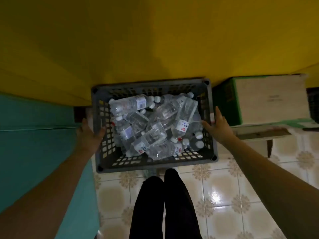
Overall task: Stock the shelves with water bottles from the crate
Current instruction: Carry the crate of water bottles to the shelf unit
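A grey slatted plastic crate (pixel 151 163) stands on the tiled floor against a yellow wall. Inside it, several clear water bottles (pixel 155 125) with white caps and labels lie piled on their sides. My left hand (pixel 88 133) holds the crate's left wall, thumb over the rim on the inside and fingers outside. My right hand (pixel 217 128) holds the right wall the same way, thumb inside and fingers running along the outside. No shelf is in view.
A cardboard box (pixel 267 100) with green sides sits on a low bench (pixel 259 133) right of the crate. A teal surface (pixel 38 135) runs close along the left. My legs (pixel 164 204) in dark trousers stand just behind the crate on patterned floor tiles (pixel 224 195).
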The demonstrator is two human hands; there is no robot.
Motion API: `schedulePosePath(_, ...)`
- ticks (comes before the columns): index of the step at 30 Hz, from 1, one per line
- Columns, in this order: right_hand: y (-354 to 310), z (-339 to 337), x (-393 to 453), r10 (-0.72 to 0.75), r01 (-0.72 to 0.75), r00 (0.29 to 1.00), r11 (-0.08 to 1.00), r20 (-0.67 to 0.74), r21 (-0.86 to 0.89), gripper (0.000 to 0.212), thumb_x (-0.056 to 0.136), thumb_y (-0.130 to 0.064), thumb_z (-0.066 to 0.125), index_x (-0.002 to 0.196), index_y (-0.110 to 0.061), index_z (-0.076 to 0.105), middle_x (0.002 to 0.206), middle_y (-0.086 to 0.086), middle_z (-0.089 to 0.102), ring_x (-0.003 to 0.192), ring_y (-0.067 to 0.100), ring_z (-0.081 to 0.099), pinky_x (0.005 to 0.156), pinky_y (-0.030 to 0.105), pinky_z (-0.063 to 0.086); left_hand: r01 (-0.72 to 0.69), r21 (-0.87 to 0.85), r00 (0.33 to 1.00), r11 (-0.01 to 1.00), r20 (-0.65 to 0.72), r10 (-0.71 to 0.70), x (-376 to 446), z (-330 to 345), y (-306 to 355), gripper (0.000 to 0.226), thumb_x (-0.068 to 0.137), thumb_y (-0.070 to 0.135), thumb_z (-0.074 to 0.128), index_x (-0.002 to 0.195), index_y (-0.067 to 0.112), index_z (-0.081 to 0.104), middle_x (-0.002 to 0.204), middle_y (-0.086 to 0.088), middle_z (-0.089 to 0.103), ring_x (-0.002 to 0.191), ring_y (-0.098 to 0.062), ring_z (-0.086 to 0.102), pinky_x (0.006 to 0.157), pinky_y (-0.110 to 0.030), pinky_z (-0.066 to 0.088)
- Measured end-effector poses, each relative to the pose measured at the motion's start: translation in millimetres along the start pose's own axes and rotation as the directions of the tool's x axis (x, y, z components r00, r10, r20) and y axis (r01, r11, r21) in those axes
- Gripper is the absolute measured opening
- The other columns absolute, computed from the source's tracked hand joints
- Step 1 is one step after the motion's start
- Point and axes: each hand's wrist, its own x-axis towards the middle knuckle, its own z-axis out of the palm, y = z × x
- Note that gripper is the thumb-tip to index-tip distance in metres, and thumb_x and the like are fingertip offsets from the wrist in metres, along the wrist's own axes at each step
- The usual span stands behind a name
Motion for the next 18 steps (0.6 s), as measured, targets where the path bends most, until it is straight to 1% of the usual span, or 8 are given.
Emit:
schedulePosePath(3,0.2,6.2,7.8,-0.037,0.037,0.999,0.991,0.003,0.127,0.098,0.086,-0.048,0.066,0.156,-0.028,0.001,0.150,0.015,0.033,0.125,0.038,0.049,0.102,0.046,0.043,0.006,-0.245,1.000,0.969,-0.001,-0.006,23.3,15.6,-2.1,0.087,0.087,0.051,0.065,0.154,0.018,0.021,0.149,-0.019,0.040,0.130,-0.038,0.047,0.106,-0.047,0.040)
schedulePosePath(5,-0.5,9.6,8.7,-0.044,0.039,0.999,0.967,0.013,0.253,0.096,0.088,-0.041,0.067,0.156,-0.031,0.000,0.139,0.009,0.049,0.119,0.030,0.055,0.104,0.048,0.043,0.029,-0.385,1.000,0.923,0.013,-0.026,35.3,24.2,-1.0,0.066,0.093,0.044,0.061,0.148,0.018,0.036,0.125,-0.015,0.060,0.101,-0.035,0.063,0.090,-0.045,0.050)
schedulePosePath(7,-2.3,11.6,9.5,-0.063,0.053,0.998,0.939,0.016,0.339,0.093,0.092,-0.030,0.065,0.156,-0.030,-0.002,0.115,-0.007,0.058,0.108,0.019,0.054,0.104,0.045,0.041,0.035,-0.505,0.999,0.863,0.035,-0.020,42.7,28.3,-1.2,0.056,0.094,0.043,0.060,0.138,0.013,0.043,0.096,-0.011,0.060,0.064,-0.021,0.059,0.066,-0.039,0.050)
schedulePosePath(10,1.7,14.8,13.1,-0.097,0.096,0.995,0.920,-0.017,0.380,0.094,0.093,-0.025,0.065,0.155,-0.033,-0.004,0.092,-0.028,0.052,0.093,0.005,0.057,0.097,0.036,0.044,0.035,-0.628,0.994,0.777,0.103,0.038,51.6,28.5,-6.4,0.037,0.094,0.034,0.063,0.120,0.015,0.046,0.082,-0.008,0.056,0.045,-0.011,0.053,0.050,-0.029,0.043)
schedulePosePath(12,6.4,17.0,17.3,-0.122,0.123,0.992,0.915,-0.027,0.385,0.095,0.092,-0.025,0.065,0.154,-0.039,-0.005,0.093,-0.033,0.054,0.084,-0.010,0.058,0.089,0.026,0.046,0.004,-0.678,0.988,0.735,0.118,0.103,54.6,26.3,-8.4,0.023,0.095,0.026,0.063,0.113,0.022,0.049,0.072,-0.005,0.055,0.042,-0.014,0.050,0.049,-0.029,0.040)
schedulePosePath(13,9.0,18.1,19.3,-0.152,0.153,0.988,0.917,-0.031,0.369,0.094,0.093,-0.026,0.065,0.154,-0.041,-0.006,0.096,-0.034,0.056,0.083,-0.014,0.060,0.084,0.020,0.046,-0.035,-0.692,0.982,0.721,0.109,0.152,55.1,25.1,-9.9,0.024,0.096,0.023,0.062,0.118,0.023,0.051,0.070,-0.004,0.055,0.044,-0.015,0.049,0.049,-0.029,0.041)
schedulePosePath(15,11.4,20.0,21.2,-0.231,0.229,0.972,0.916,-0.034,0.331,0.092,0.093,-0.031,0.064,0.153,-0.043,-0.005,0.105,-0.032,0.059,0.088,-0.016,0.060,0.080,0.014,0.046,-0.114,-0.678,0.972,0.726,0.074,0.222,50.5,25.3,-12.6,0.048,0.098,0.019,0.059,0.140,0.034,0.042,0.074,0.001,0.059,0.050,-0.016,0.051,0.051,-0.028,0.046)
schedulePosePath(18,19.3,23.4,27.2,-0.277,0.286,0.958,0.912,-0.072,0.295,0.089,0.091,-0.034,0.065,0.150,-0.052,0.000,0.117,-0.015,0.063,0.093,-0.001,0.065,0.085,0.023,0.053,-0.236,-0.536,0.965,0.810,-0.029,0.262,34.3,30.7,-12.6,0.074,0.098,0.024,0.058,0.151,0.049,0.013,0.086,0.026,0.068,0.068,-0.013,0.062,0.062,-0.030,0.056)
